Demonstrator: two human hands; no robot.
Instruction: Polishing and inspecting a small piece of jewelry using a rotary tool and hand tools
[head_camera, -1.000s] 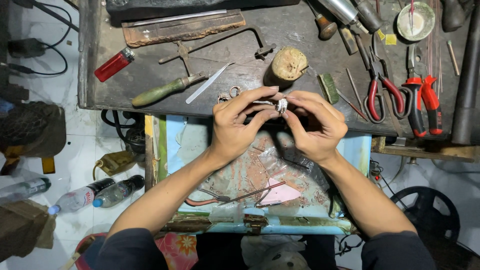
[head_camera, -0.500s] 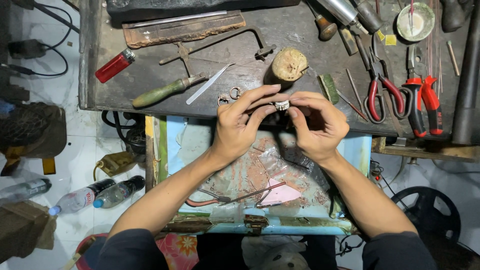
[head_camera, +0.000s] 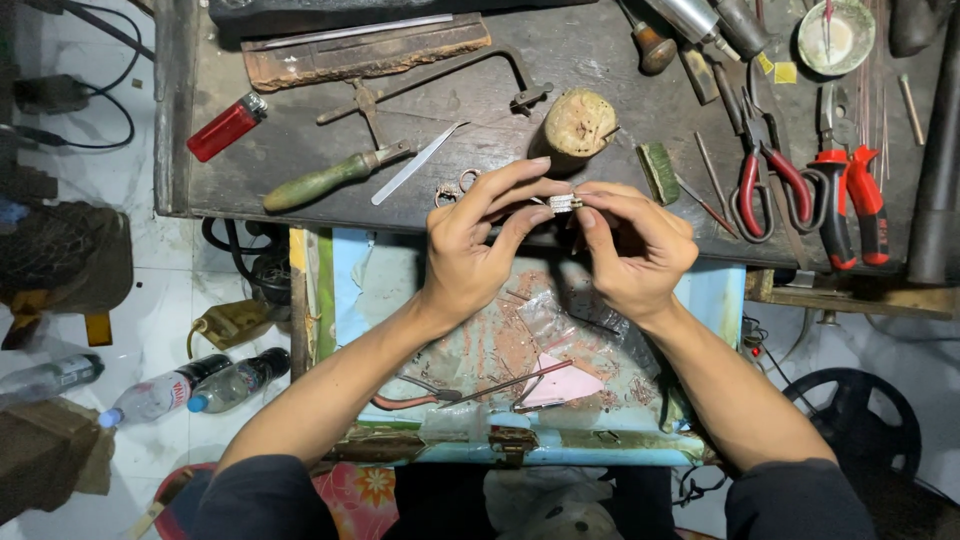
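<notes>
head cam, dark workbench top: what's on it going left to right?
Red plastic lighter → green-handled file → thin flat metal blade → round wooden stump block → small green-edged brush → red-handled shears → red-handled pliers.

small silver piece (head_camera: 563, 203) — mostly hidden by fingertips (head_camera: 538, 186) | kind — too small to tell

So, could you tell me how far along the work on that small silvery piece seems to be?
Both hands, left hand and right hand, pinch the small silvery metal piece at the bench edge. The green-handled saw and red-handled pliers lie set aside. How much remains cannot be told.
</notes>
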